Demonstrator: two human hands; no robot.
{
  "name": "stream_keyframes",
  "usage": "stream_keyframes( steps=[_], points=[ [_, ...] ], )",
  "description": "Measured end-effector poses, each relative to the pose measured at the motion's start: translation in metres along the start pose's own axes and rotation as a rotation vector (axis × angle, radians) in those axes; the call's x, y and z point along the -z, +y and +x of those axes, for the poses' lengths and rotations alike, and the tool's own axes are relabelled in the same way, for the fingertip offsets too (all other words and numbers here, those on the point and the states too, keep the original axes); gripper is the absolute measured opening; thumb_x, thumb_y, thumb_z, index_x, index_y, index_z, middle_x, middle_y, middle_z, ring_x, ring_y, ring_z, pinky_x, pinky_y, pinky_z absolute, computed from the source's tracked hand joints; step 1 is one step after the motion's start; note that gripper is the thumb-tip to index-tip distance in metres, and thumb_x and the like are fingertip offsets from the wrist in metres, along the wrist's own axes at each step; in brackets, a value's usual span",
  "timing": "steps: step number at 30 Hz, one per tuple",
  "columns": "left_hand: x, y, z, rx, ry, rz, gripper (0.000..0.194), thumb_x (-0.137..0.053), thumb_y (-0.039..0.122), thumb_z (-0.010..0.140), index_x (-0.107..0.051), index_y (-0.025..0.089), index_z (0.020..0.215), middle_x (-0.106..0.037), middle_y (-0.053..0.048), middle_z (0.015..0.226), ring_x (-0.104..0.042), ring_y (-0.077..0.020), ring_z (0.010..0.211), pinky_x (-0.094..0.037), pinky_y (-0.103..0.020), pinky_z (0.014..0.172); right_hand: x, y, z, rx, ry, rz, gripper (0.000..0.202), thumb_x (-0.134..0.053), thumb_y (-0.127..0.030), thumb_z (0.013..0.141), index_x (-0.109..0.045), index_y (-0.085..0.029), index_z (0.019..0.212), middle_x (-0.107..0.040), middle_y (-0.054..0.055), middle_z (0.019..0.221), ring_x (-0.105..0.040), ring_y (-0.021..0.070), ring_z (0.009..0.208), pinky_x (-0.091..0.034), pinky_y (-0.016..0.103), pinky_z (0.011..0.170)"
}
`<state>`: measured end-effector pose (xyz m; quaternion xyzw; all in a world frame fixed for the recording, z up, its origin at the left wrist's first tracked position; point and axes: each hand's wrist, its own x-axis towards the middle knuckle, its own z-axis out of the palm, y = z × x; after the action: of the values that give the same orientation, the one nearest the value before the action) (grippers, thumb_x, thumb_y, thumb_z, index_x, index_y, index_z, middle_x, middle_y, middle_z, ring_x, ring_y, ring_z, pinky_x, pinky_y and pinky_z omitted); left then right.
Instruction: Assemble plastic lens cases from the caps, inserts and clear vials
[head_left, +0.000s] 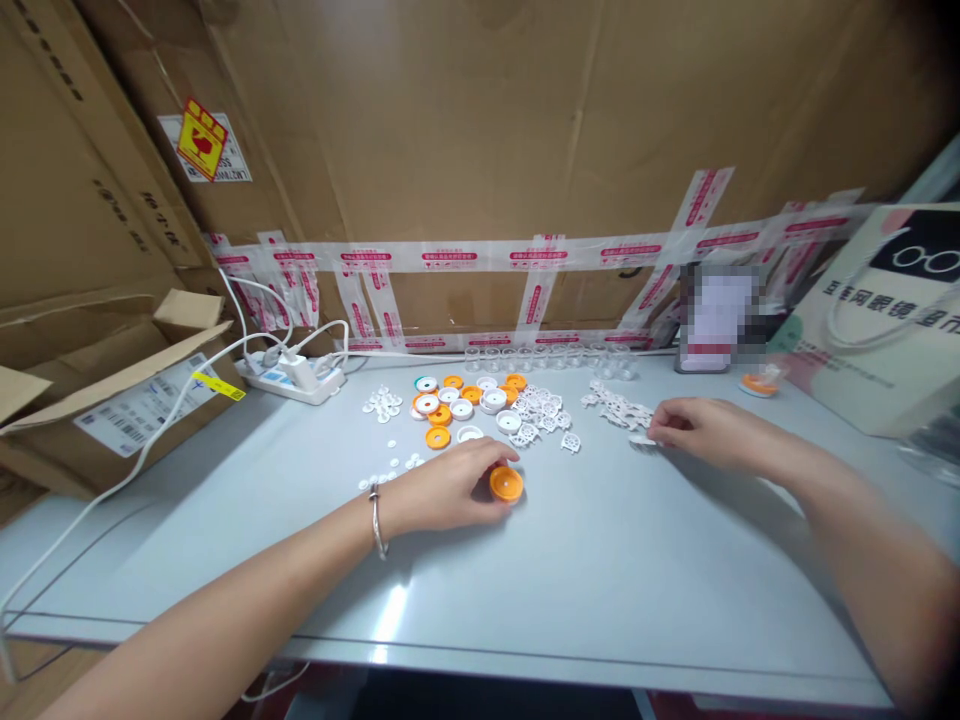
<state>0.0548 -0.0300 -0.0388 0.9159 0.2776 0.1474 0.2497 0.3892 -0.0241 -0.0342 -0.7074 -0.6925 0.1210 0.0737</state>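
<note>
Resting on the surface (600, 580), an orange cup (506, 485) is found at the near middle, its hollow turned upward. It is held at its rim by the left hand (450, 488), thumb on the near side and fingers on the far. The cup is judged to be light, stiff plastic, somewhat slippery on its smooth wall; opposite sides of the rim are considered the best place for a grip.

A flat white piece (642, 440) is pinched between thumb and fingers by the right hand (694, 432); its exact form cannot be told. It is judged light, thin and easily snapped, and is best taken by an edge. Just beyond it, toothed white strips (619, 408) are heaped.

Behind the cup, lattice-like white pieces (540, 410) are piled beside smooth orange and white round parts (460, 409). Small white discs (384, 403) are scattered to the left. Transparent, hard-looking cups (547, 357) are lined up at the back, before creased brown cardboard (450, 120) sealed with glossy printed tape (450, 257).
</note>
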Motion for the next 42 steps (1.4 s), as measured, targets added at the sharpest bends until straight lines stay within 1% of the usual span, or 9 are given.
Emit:
stream_keyframes(
  steps=[7, 11, 14, 17, 20, 23, 29, 36, 42],
  points=[
    [0.001, 0.000, -0.001, 0.018, -0.007, -0.004, 0.036, -0.057, 0.024, 0.076, -0.050, 0.018, 0.110, -0.057, -0.007, 0.101, -0.055, -0.0183, 0.091, -0.045, -0.030, 0.079, 0.003, -0.003, -0.002, -0.040, -0.038, 0.021, 0.012, -0.058, -0.031, 0.068, -0.062, -0.022, 0.062, -0.067, 0.004, 0.065, -0.059, 0.0211, 0.062, -0.041, 0.032, 0.055],
    [0.004, 0.001, 0.000, 0.023, 0.006, -0.045, 0.041, -0.062, 0.034, 0.076, -0.050, 0.019, 0.112, -0.056, -0.007, 0.106, -0.053, -0.0189, 0.096, -0.044, -0.031, 0.083, 0.003, -0.012, -0.004, -0.031, -0.006, 0.262, 0.013, -0.063, -0.034, 0.066, -0.063, -0.020, 0.066, -0.067, 0.004, 0.065, -0.060, 0.0194, 0.060, -0.044, 0.031, 0.055],
    [0.004, 0.005, 0.000, 0.015, 0.159, -0.090, 0.037, -0.060, 0.038, 0.078, -0.052, 0.021, 0.110, -0.056, -0.005, 0.109, -0.052, -0.0174, 0.098, -0.042, -0.031, 0.086, -0.003, -0.038, -0.008, -0.007, 0.004, 0.665, 0.022, -0.068, -0.039, 0.065, -0.063, -0.019, 0.072, -0.068, 0.005, 0.071, -0.063, 0.0182, 0.065, -0.049, 0.030, 0.061],
    [0.001, 0.009, 0.002, 0.005, 0.347, -0.116, 0.030, -0.059, 0.034, 0.080, -0.054, 0.021, 0.107, -0.058, -0.004, 0.103, -0.053, -0.0155, 0.094, -0.042, -0.029, 0.082, -0.017, -0.079, -0.015, 0.030, -0.013, 1.015, 0.032, -0.074, -0.043, 0.059, -0.063, -0.018, 0.077, -0.067, 0.003, 0.070, -0.062, 0.0153, 0.066, -0.050, 0.029, 0.066],
    [-0.005, 0.012, 0.004, -0.001, 0.481, -0.151, 0.028, -0.061, 0.033, 0.079, -0.055, 0.021, 0.104, -0.060, -0.003, 0.098, -0.054, -0.0140, 0.087, -0.044, -0.026, 0.074, -0.033, -0.118, -0.022, 0.040, -0.038, 1.243, 0.033, -0.076, -0.042, 0.056, -0.062, -0.018, 0.074, -0.064, 0.000, 0.068, -0.060, 0.0125, 0.062, -0.050, 0.028, 0.067],
    [-0.010, 0.015, 0.007, 0.006, 0.569, -0.183, 0.025, -0.062, 0.032, 0.078, -0.057, 0.020, 0.099, -0.062, -0.002, 0.095, -0.056, -0.0130, 0.083, -0.044, -0.024, 0.068, -0.043, -0.140, -0.028, 0.026, -0.051, 1.375, 0.031, -0.077, -0.039, 0.056, -0.062, -0.018, 0.073, -0.063, 0.000, 0.068, -0.059, 0.0113, 0.063, -0.048, 0.026, 0.066],
    [-0.018, 0.016, 0.010, -0.007, 0.622, -0.193, 0.011, -0.060, 0.023, 0.080, -0.060, 0.019, 0.090, -0.062, -0.001, 0.083, -0.056, -0.0117, 0.078, -0.043, -0.023, 0.066, -0.056, -0.146, -0.034, 0.049, 0.008, 1.450, 0.025, -0.074, -0.035, 0.061, -0.061, -0.018, 0.075, -0.064, 0.000, 0.069, -0.060, 0.0132, 0.068, -0.048, 0.028, 0.071],
    [-0.020, 0.014, 0.013, -0.076, 0.658, -0.178, 0.016, -0.060, 0.020, 0.079, -0.063, 0.019, 0.095, -0.062, -0.003, 0.088, -0.055, -0.0127, 0.080, -0.047, -0.025, 0.071, -0.055, -0.149, -0.036, 0.054, 0.068, 1.493, 0.022, -0.074, -0.032, 0.062, -0.060, -0.018, 0.070, -0.065, -0.001, 0.069, -0.059, 0.0107, 0.064, -0.047, 0.025, 0.066],
    [-0.023, 0.016, 0.017, -0.021, 0.665, -0.275, 0.019, -0.059, 0.013, 0.075, -0.065, 0.018, 0.092, -0.063, -0.003, 0.088, -0.057, -0.0120, 0.079, -0.049, -0.022, 0.065, -0.059, -0.153, -0.037, 0.055, 0.112, 1.533, 0.025, -0.075, -0.034, 0.060, -0.059, -0.017, 0.067, -0.063, -0.002, 0.065, -0.057, 0.0099, 0.060, -0.047, 0.024, 0.062]
  ],
)
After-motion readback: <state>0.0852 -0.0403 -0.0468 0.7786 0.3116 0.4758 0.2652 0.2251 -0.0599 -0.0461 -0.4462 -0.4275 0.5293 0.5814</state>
